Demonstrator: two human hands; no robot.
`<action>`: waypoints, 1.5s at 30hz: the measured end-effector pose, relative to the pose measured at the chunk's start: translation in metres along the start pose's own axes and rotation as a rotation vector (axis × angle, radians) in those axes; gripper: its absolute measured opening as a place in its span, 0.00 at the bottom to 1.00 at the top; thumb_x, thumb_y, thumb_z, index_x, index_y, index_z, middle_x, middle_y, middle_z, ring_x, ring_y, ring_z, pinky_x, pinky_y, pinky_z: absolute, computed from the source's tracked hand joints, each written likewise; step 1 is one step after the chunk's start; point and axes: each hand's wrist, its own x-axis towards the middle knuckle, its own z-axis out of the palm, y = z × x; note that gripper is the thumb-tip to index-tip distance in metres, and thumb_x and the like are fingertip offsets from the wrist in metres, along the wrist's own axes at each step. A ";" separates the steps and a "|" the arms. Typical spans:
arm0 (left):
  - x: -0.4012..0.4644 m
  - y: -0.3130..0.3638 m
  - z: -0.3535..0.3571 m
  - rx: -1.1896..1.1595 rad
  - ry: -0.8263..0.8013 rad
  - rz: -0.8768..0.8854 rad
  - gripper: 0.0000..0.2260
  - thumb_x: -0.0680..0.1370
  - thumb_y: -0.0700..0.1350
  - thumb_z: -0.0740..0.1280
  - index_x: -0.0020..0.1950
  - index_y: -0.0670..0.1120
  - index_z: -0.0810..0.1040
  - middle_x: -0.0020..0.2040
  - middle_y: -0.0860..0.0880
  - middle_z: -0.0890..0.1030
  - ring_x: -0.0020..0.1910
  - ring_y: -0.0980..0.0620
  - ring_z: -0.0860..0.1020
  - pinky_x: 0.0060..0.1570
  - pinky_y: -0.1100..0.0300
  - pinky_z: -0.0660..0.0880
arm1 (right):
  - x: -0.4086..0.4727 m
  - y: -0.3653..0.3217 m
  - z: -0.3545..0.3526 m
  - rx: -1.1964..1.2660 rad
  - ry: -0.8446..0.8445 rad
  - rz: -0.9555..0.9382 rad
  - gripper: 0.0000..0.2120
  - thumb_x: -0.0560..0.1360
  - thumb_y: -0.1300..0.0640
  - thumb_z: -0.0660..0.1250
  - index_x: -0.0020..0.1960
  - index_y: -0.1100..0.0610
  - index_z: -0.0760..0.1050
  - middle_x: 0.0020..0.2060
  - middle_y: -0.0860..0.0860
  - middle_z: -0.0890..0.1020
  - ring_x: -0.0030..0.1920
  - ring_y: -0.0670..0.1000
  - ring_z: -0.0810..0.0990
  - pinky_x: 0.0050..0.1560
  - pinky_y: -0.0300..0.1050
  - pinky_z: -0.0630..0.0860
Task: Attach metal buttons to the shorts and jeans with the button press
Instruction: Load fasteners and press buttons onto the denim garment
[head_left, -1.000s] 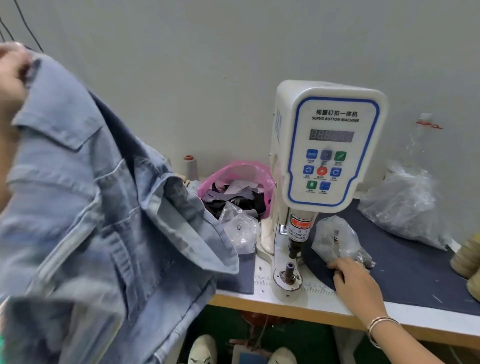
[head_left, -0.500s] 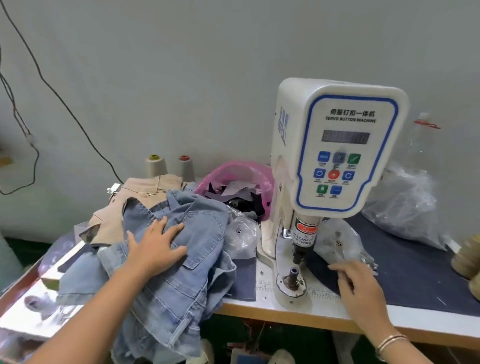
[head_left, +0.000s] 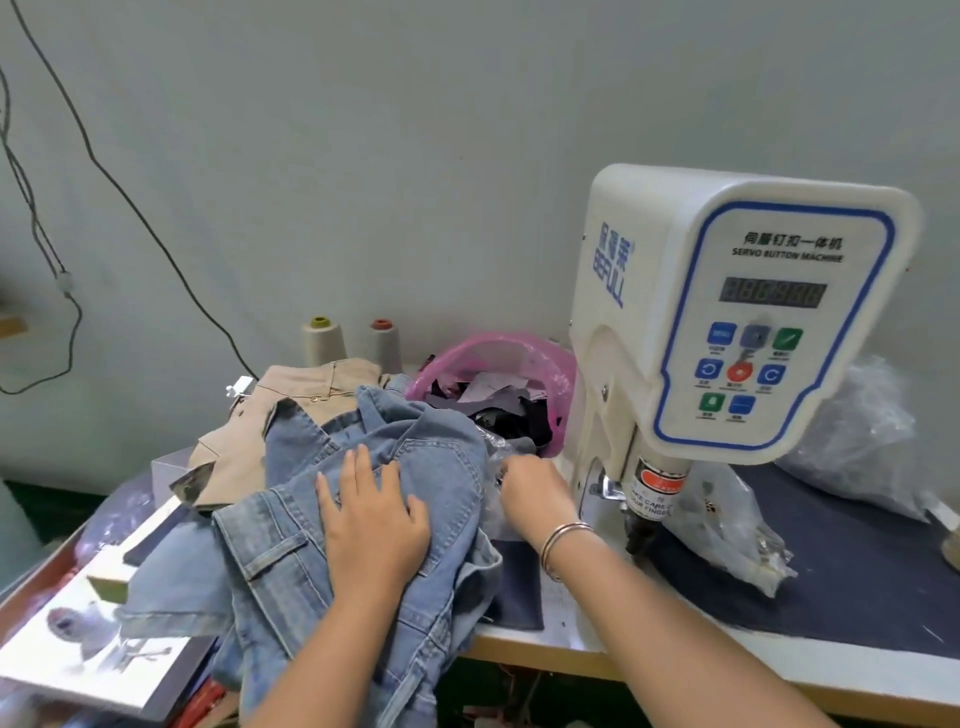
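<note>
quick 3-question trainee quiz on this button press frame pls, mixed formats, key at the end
1. True or false: the left hand lies flat, fingers spread, on the blue denim garment.
2. Multiple choice: where do the right hand fingers reach? A) the control panel of the servo button machine; B) the crinkled clear plastic bag between the denim and the machine; C) the thread cones by the wall.
3. Fill in: behind the denim, the scraps of fabric sit in a ____ coloured basket.

Key: 1 true; 2 B; 3 pink.
</note>
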 end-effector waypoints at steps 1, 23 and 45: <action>-0.001 0.000 0.000 0.017 0.007 0.012 0.28 0.75 0.53 0.49 0.72 0.47 0.69 0.78 0.42 0.59 0.78 0.46 0.53 0.75 0.41 0.44 | 0.007 0.001 0.004 -0.121 -0.040 0.000 0.16 0.77 0.66 0.56 0.60 0.59 0.75 0.58 0.58 0.78 0.59 0.58 0.76 0.54 0.50 0.74; -0.006 0.006 0.014 0.022 0.323 0.735 0.04 0.71 0.41 0.64 0.38 0.48 0.75 0.36 0.50 0.75 0.35 0.48 0.74 0.37 0.56 0.66 | 0.047 -0.010 0.034 -0.350 0.007 -0.012 0.16 0.76 0.68 0.56 0.58 0.57 0.77 0.56 0.53 0.80 0.56 0.56 0.79 0.53 0.48 0.70; -0.006 0.007 0.011 -0.078 0.232 0.679 0.08 0.69 0.40 0.56 0.31 0.46 0.72 0.28 0.50 0.72 0.25 0.49 0.71 0.23 0.59 0.66 | -0.110 0.028 -0.002 0.992 0.209 0.078 0.12 0.76 0.52 0.67 0.34 0.54 0.75 0.25 0.47 0.72 0.26 0.43 0.68 0.29 0.34 0.65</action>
